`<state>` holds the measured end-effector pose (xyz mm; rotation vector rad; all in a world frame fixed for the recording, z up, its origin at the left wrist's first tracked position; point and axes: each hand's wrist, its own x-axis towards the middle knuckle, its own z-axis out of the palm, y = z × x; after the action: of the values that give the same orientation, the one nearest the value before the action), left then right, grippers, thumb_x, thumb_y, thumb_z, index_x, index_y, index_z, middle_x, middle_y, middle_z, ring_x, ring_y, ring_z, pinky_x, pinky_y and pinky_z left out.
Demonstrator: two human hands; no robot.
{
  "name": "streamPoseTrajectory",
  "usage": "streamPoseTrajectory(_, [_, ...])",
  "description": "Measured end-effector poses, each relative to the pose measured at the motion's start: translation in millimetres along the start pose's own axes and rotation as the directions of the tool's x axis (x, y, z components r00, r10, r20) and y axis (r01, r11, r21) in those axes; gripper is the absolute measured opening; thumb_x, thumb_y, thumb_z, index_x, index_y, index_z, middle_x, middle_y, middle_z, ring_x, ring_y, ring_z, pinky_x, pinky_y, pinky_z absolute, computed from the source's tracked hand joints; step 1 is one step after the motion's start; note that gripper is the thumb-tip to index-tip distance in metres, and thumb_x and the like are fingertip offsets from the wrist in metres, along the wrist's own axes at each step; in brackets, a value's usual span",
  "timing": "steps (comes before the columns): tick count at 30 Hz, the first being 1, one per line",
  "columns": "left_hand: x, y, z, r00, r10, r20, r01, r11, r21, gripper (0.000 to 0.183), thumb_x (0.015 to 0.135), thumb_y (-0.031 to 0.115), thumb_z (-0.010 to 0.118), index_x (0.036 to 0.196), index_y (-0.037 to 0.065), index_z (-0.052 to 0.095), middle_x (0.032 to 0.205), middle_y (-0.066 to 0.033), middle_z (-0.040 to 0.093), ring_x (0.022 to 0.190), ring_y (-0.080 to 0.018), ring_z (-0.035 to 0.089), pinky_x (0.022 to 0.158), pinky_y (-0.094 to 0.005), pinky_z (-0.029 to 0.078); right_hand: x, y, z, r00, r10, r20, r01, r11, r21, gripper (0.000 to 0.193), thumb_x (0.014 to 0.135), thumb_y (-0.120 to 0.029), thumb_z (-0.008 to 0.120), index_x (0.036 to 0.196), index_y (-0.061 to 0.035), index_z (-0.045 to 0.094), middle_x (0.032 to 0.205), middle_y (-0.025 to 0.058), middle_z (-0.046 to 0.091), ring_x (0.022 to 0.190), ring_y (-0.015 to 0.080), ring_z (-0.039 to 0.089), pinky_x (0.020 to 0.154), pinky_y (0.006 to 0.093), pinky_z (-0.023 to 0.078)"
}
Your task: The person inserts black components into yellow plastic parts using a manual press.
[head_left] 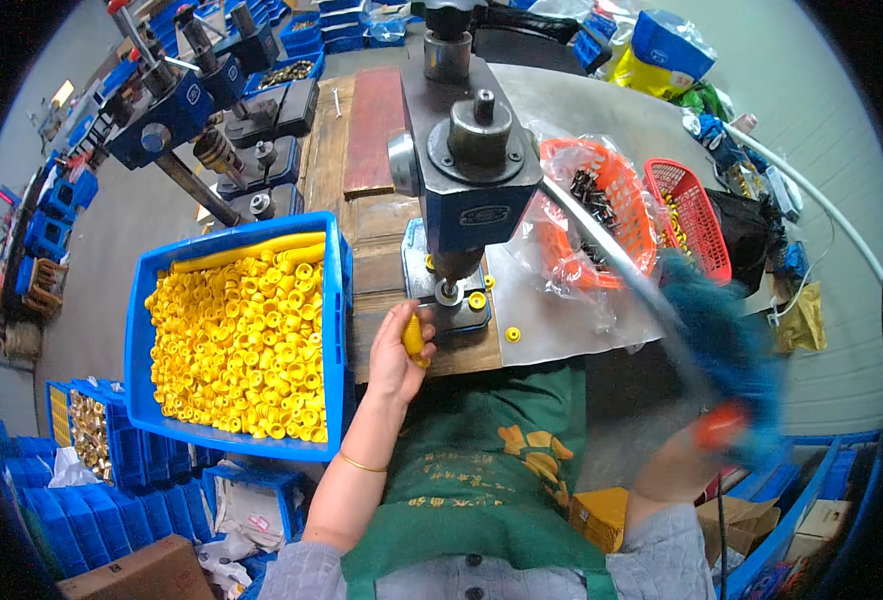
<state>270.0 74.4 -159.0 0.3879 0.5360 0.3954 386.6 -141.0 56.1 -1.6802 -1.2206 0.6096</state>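
In front of me stands a blue hand press (481, 205), its ram low over a small metal ring (448, 292) on the base (458, 318). My left hand (396, 350), bare, is beside that base with its fingers curled round a ribbed yellow piece (413, 338). To the right, my right hand (726, 350) wears a blue-green glove and is smeared by motion. It is at the outer part of the grey press lever (611, 250), closed on it as far as the blur shows. Small yellow caps (477, 299) lie by the ram, and another yellow cap (513, 334) sits on the metal sheet.
A blue bin (335, 330) of yellow caps stands left. An orange basket (633, 190) with plastic film and dark parts, and a red basket (699, 215) with yellow pieces, stand right. More presses (176, 110) are at far left. A wrench (337, 103) lies on the wooden bench (361, 260).
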Motion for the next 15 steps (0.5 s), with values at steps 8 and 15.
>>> streamPoseTrajectory(8, [57, 11, -22, 0.773, 0.596, 0.219, -0.379, 0.157, 0.912, 0.02, 0.075, 0.013, 0.062, 0.091, 0.002, 0.059, 0.073, -0.0039, 0.059, 0.069, -0.0146, 0.056, 0.063, -0.0255, 0.045, 68, 131, 67, 0.864, -0.151, -0.48, 0.279, 0.937, 0.208, 0.03, 0.085, -0.004, 0.045, 0.113, 0.0007, 0.05, 0.107, 0.0122, 0.055, 0.098, 0.019, 0.052, 0.088, 0.0316, 0.039])
streamPoseTrajectory(15, [69, 28, 2, 0.861, 0.408, 0.302, -0.166, -0.336, 0.927, 0.022, 0.069, 0.018, 0.063, 0.092, 0.015, 0.062, 0.081, -0.0126, 0.056, 0.081, -0.0319, 0.055, 0.069, -0.0401, 0.044, 106, 212, 132, 0.993, -0.102, -0.067, 0.074, 0.942, -0.327, 0.033, 0.075, -0.009, 0.058, 0.107, -0.0073, 0.051, 0.095, 0.0182, 0.055, 0.087, 0.0351, 0.053, 0.074, 0.039, 0.044])
